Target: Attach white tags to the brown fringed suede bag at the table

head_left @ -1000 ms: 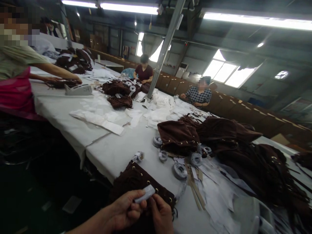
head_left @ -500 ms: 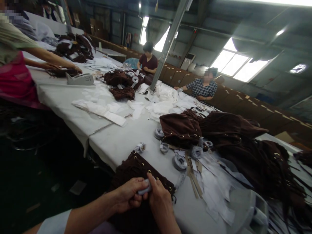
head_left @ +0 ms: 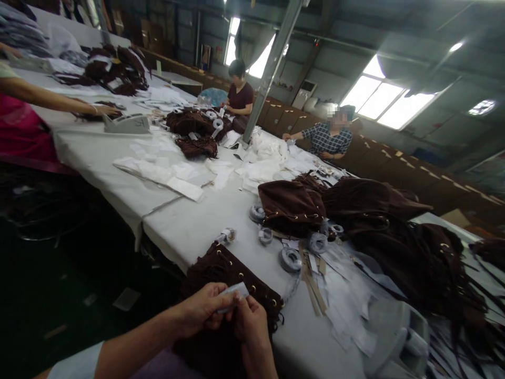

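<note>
Between my two hands is a small whitish wrapped strip (head_left: 238, 289), perhaps paper or plastic film. My left hand (head_left: 205, 308) pinches its near end with thumb and fingers. Fingertips of my right hand (head_left: 251, 316) close on its other end. Beneath both hands a dark brown fringed bag (head_left: 221, 269) lies at the table edge, a row of gold eyelets along its top. A wrapped ring (head_left: 226, 235) sits at the bag's far corner. The lower part of the bag is hidden behind my forearms.
Brown bags (head_left: 292, 205) are heaped to the right, with grey wrapped rings (head_left: 291, 260) beside them. A tape dispenser (head_left: 394, 337) stands at the front right, another (head_left: 127, 124) far left. A metal post (head_left: 272, 73) rises from the table. Several co-workers are around it.
The whitish strip has come up and tilted, and more of it shows. My right hand has shifted slightly left and down, its raised fingers now bent in. At left, a co-worker's arm has moved.
</note>
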Demonstrator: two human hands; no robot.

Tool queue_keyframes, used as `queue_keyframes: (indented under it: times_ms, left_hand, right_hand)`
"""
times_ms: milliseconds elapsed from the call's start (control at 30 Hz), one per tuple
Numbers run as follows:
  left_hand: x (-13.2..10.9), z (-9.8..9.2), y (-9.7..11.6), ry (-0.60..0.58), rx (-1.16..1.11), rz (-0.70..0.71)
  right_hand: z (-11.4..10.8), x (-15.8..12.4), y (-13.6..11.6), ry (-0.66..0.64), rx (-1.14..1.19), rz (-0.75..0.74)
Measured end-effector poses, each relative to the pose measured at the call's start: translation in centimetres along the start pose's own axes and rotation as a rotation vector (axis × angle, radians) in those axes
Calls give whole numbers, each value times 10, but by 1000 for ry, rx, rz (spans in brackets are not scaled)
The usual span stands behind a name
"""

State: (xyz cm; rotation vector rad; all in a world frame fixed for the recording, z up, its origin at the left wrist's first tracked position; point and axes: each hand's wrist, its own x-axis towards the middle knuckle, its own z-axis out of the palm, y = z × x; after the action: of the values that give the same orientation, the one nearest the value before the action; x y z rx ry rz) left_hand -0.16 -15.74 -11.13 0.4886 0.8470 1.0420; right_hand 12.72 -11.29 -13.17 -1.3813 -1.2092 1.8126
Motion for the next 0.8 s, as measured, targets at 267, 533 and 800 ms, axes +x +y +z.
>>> queue_keyframes:
  times_ms: [267,533,800]
  left_hand:
    - [1,4,-12,216,230,112]
    - [-11,3,-28,296,211,407]
    - [-7,3,-35,395,280,443]
  right_hand:
    - [2,15,9,43,-12,-73]
    - [7,3,-8,-3,33,-39]
    - [7,-1,1,-36,36,-33]
